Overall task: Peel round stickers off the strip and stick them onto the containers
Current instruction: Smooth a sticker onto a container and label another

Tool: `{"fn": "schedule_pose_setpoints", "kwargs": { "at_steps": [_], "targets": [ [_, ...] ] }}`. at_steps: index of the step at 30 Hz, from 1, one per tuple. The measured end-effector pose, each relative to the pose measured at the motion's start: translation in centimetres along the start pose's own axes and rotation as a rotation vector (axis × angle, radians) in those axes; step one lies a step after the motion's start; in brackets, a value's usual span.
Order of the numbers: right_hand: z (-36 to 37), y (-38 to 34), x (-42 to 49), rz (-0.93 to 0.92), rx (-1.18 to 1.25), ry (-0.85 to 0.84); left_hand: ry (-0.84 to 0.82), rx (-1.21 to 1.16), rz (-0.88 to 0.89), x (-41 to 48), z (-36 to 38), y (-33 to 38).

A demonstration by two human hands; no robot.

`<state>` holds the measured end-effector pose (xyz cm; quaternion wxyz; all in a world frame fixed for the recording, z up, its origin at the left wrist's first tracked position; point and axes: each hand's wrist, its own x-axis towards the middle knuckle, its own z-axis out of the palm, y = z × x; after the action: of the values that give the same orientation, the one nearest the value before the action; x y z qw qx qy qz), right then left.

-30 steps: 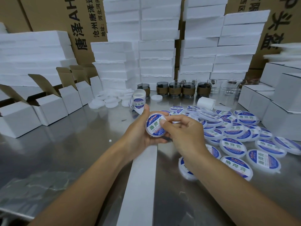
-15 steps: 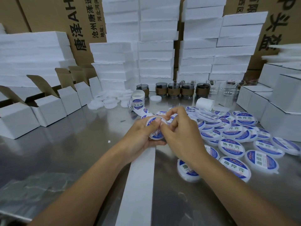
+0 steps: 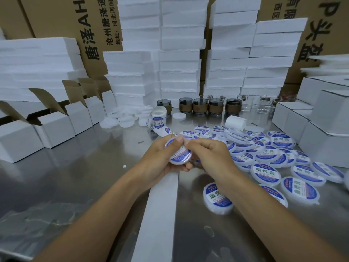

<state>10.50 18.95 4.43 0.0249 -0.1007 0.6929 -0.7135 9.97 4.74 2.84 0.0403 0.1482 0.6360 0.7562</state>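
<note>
My left hand [image 3: 162, 157] grips a round white container [image 3: 180, 156] with a blue and white sticker on its top, tilted toward me above the metal table. My right hand [image 3: 209, 154] is curled against the container's right side, its fingertips meeting my left thumb on the sticker's upper edge. The sticker roll [image 3: 159, 118] stands behind my hands, its strip [image 3: 168, 130] trailing toward them. Several stickered containers [image 3: 266, 173] lie spread to the right, one [image 3: 217, 199] beside my right forearm.
Open white cartons [image 3: 56, 123] line the left side and closed white boxes [image 3: 324, 133] the right. Plain white lids [image 3: 124, 118], brown-banded glass jars [image 3: 204, 108] and foam stacks [image 3: 179, 72] stand at the back. A white strip [image 3: 160, 214] runs down the table [image 3: 75, 176] between my arms.
The container has tipped from facing me to angled under my fingers, and both hands have closed over its top edge. My right fingertips moved from the sticker's side up to my left thumb.
</note>
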Motion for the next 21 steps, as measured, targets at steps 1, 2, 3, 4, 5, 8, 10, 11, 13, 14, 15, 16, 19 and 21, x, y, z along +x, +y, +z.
{"fn": "schedule_pose_setpoints", "kwargs": {
  "at_steps": [1,2,3,4,5,8,10,11,13,14,15,16,19,21],
  "targets": [
    [-0.1,0.0,0.1,0.012,-0.007,0.02,-0.026,0.007,-0.002,0.0,0.0,-0.1],
    [-0.3,0.0,0.2,0.02,-0.018,0.045,-0.053,0.011,-0.003,-0.1,0.1,-0.2],
    [-0.4,0.0,0.3,0.027,-0.031,0.076,-0.073,0.006,-0.003,-0.1,0.1,-0.3],
    [-0.6,0.1,0.4,0.034,-0.041,0.11,-0.08,-0.004,0.001,-0.1,0.1,-0.4],
    [-0.7,0.2,0.5,0.039,-0.044,0.143,-0.075,-0.016,0.002,-0.1,0.1,-0.4],
    [-0.9,0.2,0.6,0.022,-0.011,0.155,-0.03,-0.021,0.007,-0.1,0.0,-0.3],
    [-0.8,0.1,0.5,-0.009,0.008,0.142,-0.022,-0.017,0.007,-0.2,0.0,-0.2],
    [-0.8,0.1,0.5,-0.033,-0.011,0.143,-0.024,-0.007,0.008,-0.2,0.1,-0.1],
    [-0.9,0.2,0.5,-0.077,-0.09,0.14,-0.031,0.012,0.003,-0.3,0.1,-0.1],
    [-0.9,0.4,0.5,-0.091,-0.129,0.135,-0.032,0.018,-0.001,-0.3,0.1,-0.1],
    [-1.0,0.4,0.6,-0.101,-0.159,0.13,-0.03,0.021,-0.004,-0.2,0.1,-0.1],
    [-1.1,0.4,0.7,-0.107,-0.176,0.125,-0.024,0.02,-0.006,-0.2,0.1,0.0],
    [-1.1,0.4,0.9,-0.137,-0.197,0.125,0.021,-0.014,-0.026,0.0,0.2,0.1],
    [-1.1,0.6,1.0,-0.167,-0.215,0.129,0.053,-0.016,-0.023,0.1,0.1,0.1]
  ]
}}
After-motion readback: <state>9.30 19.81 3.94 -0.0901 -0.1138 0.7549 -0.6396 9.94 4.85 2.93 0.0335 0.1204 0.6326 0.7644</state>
